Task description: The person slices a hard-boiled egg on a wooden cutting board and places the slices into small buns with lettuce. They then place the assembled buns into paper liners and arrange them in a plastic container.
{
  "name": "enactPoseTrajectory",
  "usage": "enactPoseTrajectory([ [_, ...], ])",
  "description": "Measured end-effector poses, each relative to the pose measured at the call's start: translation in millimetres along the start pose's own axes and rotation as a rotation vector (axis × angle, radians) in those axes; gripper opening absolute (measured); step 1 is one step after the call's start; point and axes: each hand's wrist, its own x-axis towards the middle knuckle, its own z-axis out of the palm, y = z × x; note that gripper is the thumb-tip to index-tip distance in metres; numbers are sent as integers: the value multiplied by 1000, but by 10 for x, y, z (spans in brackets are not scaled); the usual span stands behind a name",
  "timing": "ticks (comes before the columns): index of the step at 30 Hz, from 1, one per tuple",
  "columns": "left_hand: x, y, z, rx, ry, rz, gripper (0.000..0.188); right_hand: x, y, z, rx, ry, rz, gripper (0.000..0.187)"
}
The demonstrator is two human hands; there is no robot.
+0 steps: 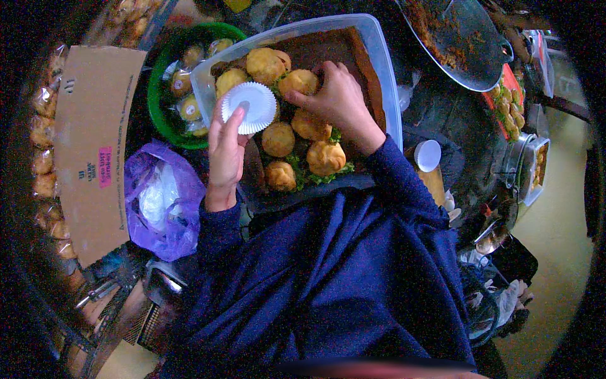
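Note:
A white fluted paper baking cup (257, 106) is pinched in my left hand (228, 148), the thumb pressing on its middle. My right hand (341, 104) has its fingers and thumb around a golden cream puff (298, 82) in the clear plastic tub (386, 82). More puffs lie around it, including a ridged puff (326, 158) with green lettuce (334, 175) showing below. Other puffs sit beneath and beside the paper cup, which partly covers them. Brown lining shows on the tub's bottom and far side.
Left of the tub stands a green basin (154, 101) with wrapped round pastries. Nearer are a purple plastic bag (142, 208) and a cardboard box (95, 164). A large pan (464, 76) with brown filling stands far right; a stack of paper cups (428, 155) lies by my right arm.

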Motion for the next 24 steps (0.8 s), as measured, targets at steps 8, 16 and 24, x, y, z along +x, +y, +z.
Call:
enactPoseTrajectory([
  [8, -2, 47, 116, -8, -30, -61, 40, 83, 61, -304, 541, 17, 76, 63],
  [16, 7, 2, 314, -93, -158, -186, 46, -88, -263, -892, 672, -250, -202, 55],
  [24, -88, -61, 448, -242, -86, -262, 44, -402, -529, -790, 220, 24, -375, 51],
])
